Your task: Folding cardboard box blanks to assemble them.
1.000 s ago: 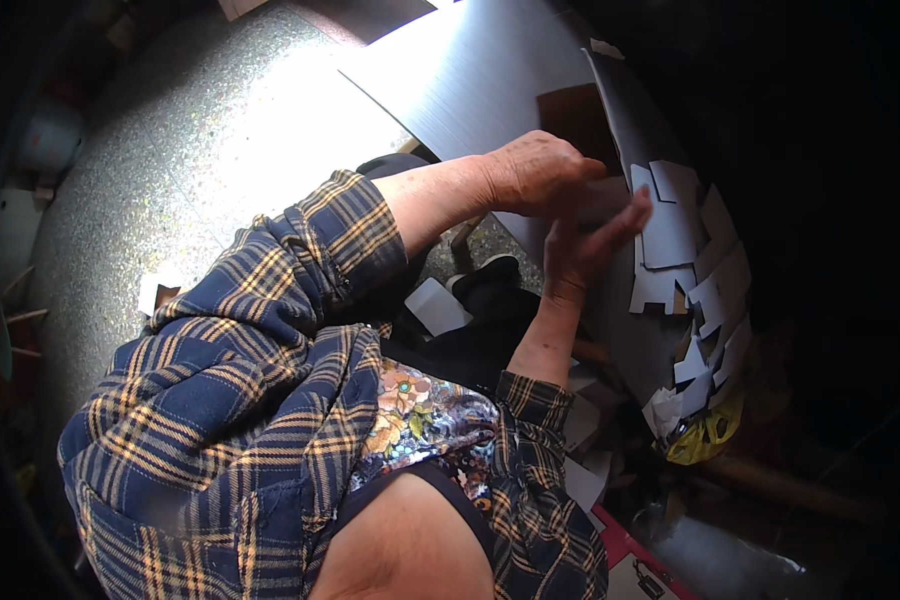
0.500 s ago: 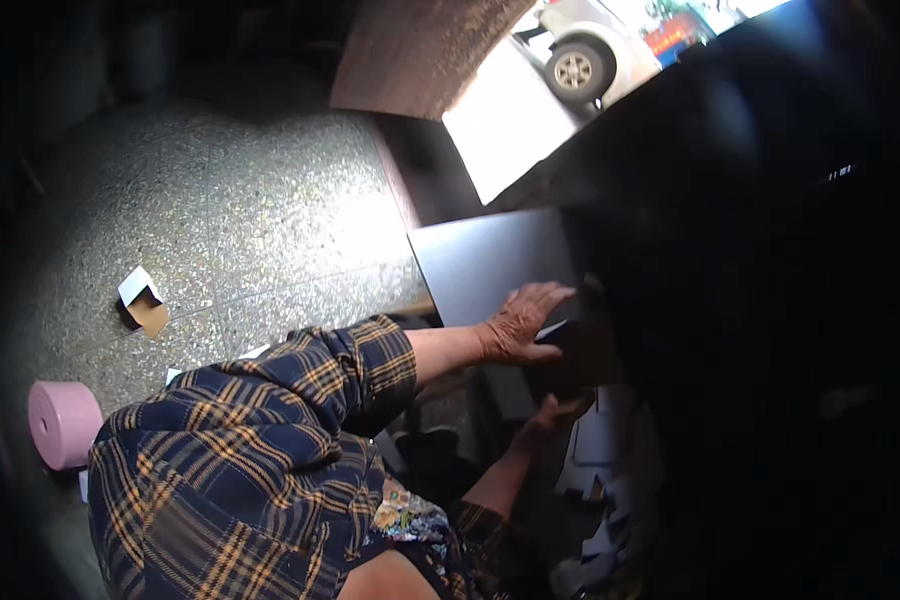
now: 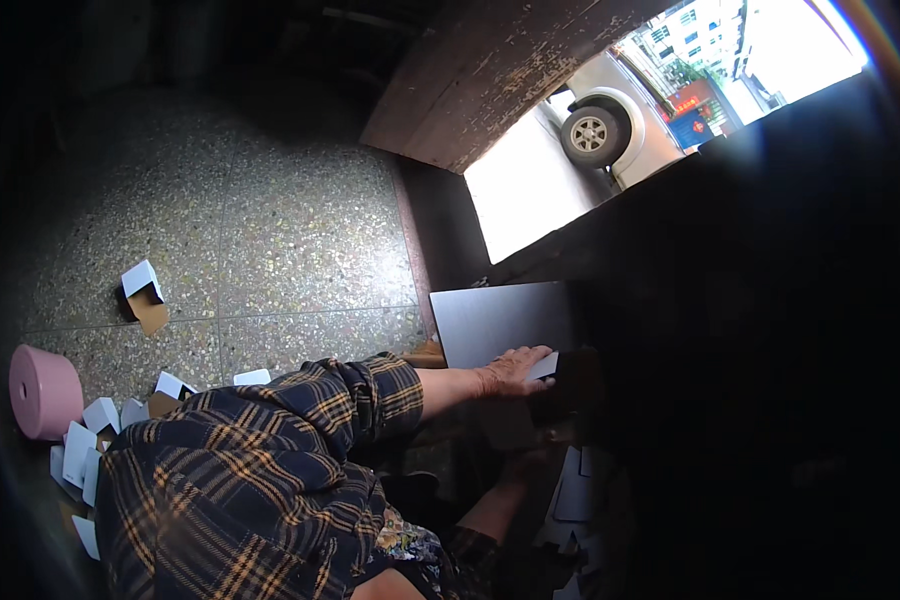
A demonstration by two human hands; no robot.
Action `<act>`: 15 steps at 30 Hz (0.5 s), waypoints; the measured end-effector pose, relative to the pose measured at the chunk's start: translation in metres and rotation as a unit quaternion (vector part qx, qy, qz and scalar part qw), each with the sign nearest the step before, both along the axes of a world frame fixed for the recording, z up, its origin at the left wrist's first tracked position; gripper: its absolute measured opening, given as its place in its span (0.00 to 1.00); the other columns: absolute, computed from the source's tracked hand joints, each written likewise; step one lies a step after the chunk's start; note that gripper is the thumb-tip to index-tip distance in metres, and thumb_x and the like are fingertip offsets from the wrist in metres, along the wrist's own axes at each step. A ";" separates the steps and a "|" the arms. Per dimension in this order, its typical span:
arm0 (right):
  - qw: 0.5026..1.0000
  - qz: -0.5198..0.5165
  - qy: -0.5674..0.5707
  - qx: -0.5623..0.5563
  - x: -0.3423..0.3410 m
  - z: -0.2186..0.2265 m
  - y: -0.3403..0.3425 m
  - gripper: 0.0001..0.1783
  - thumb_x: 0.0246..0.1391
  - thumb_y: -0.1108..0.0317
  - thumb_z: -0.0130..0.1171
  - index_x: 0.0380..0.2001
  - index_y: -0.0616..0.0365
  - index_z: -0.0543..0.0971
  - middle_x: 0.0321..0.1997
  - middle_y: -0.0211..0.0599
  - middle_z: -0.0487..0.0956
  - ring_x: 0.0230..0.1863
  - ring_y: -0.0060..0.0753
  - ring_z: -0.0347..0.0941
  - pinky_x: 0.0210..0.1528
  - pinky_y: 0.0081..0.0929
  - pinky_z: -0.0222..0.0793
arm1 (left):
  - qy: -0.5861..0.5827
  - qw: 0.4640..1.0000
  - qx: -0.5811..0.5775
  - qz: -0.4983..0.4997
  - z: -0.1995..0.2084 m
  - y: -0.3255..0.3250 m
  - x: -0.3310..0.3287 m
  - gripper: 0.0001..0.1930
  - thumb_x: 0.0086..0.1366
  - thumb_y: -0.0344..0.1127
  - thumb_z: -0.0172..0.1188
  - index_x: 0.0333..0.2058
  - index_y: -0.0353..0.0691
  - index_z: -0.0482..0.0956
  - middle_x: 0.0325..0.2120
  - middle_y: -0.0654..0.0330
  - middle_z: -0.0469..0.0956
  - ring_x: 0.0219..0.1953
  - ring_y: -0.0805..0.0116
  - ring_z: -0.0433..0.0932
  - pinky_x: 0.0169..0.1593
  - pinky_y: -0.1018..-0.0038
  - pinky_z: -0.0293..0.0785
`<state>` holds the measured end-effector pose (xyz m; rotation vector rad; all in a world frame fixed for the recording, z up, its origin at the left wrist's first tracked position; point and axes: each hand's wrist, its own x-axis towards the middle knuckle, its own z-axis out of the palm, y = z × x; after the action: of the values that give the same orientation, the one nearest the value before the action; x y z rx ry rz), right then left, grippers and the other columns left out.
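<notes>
My left hand (image 3: 513, 373) reaches over a smooth grey panel (image 3: 495, 315). Between its fingers and thumb shows the pale flap of a small cardboard box (image 3: 543, 366), and the hand is closed on it. The rest of that box fades into shadow. Below it, my right hand (image 3: 532, 463) lies in deep shade beside a brown cardboard surface (image 3: 507, 425); its fingers are too dark to read. Flat white cardboard pieces (image 3: 573, 487) lie to the right of my right forearm.
An opened white-and-brown box (image 3: 142, 285) lies on the speckled floor (image 3: 300, 230). At the left, a pink round stool (image 3: 48, 392) is near several white boxes (image 3: 80, 455). A wooden door (image 3: 480, 80) borders the bright doorway, with a vehicle wheel (image 3: 590, 135) outside.
The view has shifted, showing more of the doorway and the boxes at left. My left hand's spread fingers and thumb have come together on the small box. My right hand has sunk into darker shade.
</notes>
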<state>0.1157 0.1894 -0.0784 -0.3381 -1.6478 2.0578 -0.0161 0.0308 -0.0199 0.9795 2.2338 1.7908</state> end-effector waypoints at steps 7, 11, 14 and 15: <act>0.990 0.081 0.050 0.101 0.003 0.006 -0.039 0.39 0.53 0.56 0.60 0.62 0.64 0.57 0.60 0.42 0.65 0.57 0.44 0.64 0.61 0.38 0.60 | -0.038 0.997 0.038 0.064 -0.014 -0.003 -0.008 0.40 0.62 0.64 0.48 0.59 0.36 0.58 0.53 0.40 0.66 0.58 0.46 0.64 0.62 0.60 0.58; 0.989 0.046 -0.025 0.139 0.004 -0.028 -0.020 0.40 0.57 0.48 0.56 0.61 0.67 0.58 0.60 0.47 0.64 0.58 0.40 0.64 0.60 0.37 0.61 | -0.070 0.994 0.074 0.040 -0.020 0.001 -0.014 0.43 0.58 0.67 0.51 0.61 0.36 0.57 0.53 0.41 0.67 0.58 0.45 0.65 0.62 0.59 0.57; 0.993 0.026 0.021 0.110 0.010 -0.004 -0.035 0.35 0.59 0.49 0.54 0.58 0.67 0.63 0.59 0.46 0.66 0.57 0.39 0.65 0.59 0.35 0.62 | -0.074 0.995 0.051 -0.034 -0.003 -0.010 -0.007 0.46 0.57 0.67 0.54 0.62 0.36 0.54 0.57 0.43 0.62 0.62 0.52 0.60 0.65 0.64 0.54; 0.993 0.003 -0.009 0.120 0.012 -0.011 -0.023 0.32 0.60 0.52 0.52 0.58 0.67 0.64 0.58 0.46 0.66 0.57 0.39 0.65 0.58 0.35 0.63 | -0.054 0.996 0.037 -0.067 0.006 -0.012 -0.002 0.48 0.56 0.66 0.56 0.63 0.37 0.51 0.59 0.43 0.60 0.63 0.52 0.59 0.65 0.64 0.53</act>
<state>0.1276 0.1669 -0.0899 -0.2692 -1.8839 1.8389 -0.0185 0.0185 -0.0138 0.9943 2.0015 1.8317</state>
